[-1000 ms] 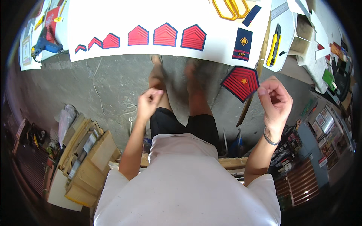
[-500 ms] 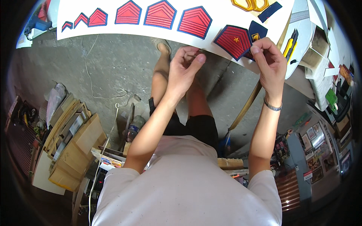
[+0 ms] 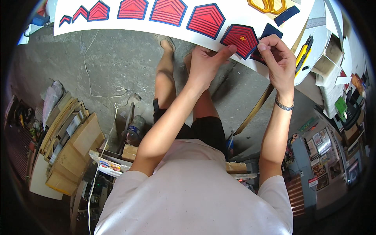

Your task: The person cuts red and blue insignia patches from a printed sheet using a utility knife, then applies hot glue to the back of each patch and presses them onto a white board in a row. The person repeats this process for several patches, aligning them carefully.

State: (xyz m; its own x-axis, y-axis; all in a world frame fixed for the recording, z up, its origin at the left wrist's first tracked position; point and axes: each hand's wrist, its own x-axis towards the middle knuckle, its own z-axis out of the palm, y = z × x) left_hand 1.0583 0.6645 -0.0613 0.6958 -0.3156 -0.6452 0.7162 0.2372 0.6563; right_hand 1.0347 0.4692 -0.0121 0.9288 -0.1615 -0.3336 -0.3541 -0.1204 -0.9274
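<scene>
Head view. White tabletop (image 3: 235, 12), smooth, ahead of both grips; scuffed grey concrete floor (image 3: 129, 58) off to the left grip's left. Star patch (image 3: 241, 41): five-sided, ribbed red fabric, dark-blue border, between the grips at the tabletop's near edge. Right grip (image 3: 281, 60): thumb and finger pinched closed on its right corner. Left grip (image 3: 206, 67): half curled, thumb by the patch's lower left edge; cannot tell if touching. Dark cloth piece (image 3: 271, 30) partly hidden behind right grip; yellow cutter (image 3: 303, 55) just right.
</scene>
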